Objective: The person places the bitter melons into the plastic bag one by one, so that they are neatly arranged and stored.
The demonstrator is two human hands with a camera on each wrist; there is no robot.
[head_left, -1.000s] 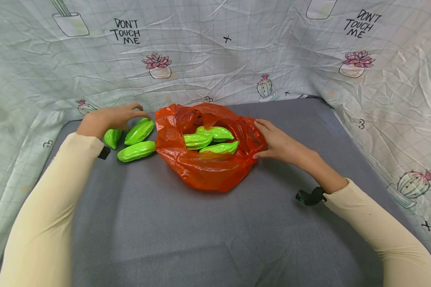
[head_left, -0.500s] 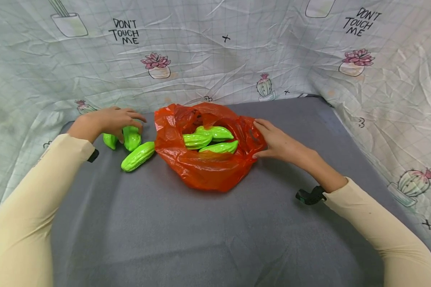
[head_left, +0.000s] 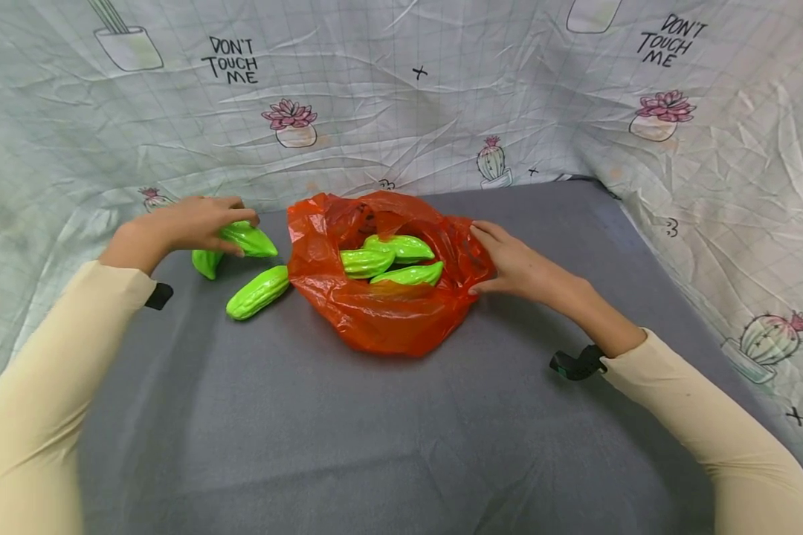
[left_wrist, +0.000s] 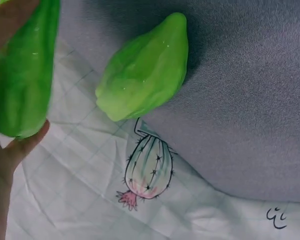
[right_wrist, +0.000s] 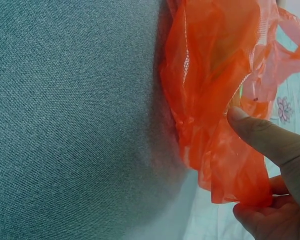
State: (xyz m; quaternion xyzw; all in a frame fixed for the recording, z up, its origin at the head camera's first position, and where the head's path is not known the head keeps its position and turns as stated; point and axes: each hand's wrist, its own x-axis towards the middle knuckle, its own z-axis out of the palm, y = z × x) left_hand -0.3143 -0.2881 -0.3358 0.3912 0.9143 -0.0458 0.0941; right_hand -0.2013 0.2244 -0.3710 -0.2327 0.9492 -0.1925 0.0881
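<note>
My left hand (head_left: 181,224) grips a bright green, ridged bitter gourd (head_left: 253,239) at the left of the head view, its tapered end pointing right. In the left wrist view, thumb and a finger lie on either side of it. A second gourd (left_wrist: 145,70) lies close by, partly behind the hand in the head view. Another gourd (head_left: 257,293) lies beside the red plastic bag (head_left: 381,327). The bag stands open-mouthed at the centre with several gourds (head_left: 408,275) inside. My right hand (head_left: 525,266) holds its right rim, thumb at the mouth and fingers on the outer side.
A grey cloth (head_left: 375,446) covers the table. Behind it and at both sides hangs a pale sheet (head_left: 388,96) printed with potted plants. A bag handle loop (right_wrist: 295,35) shows in the right wrist view.
My left hand has moved left and taken hold of a gourd, whose tip has turned to the right. The gourd beside the bag has swung round slightly. My right hand stays at the bag.
</note>
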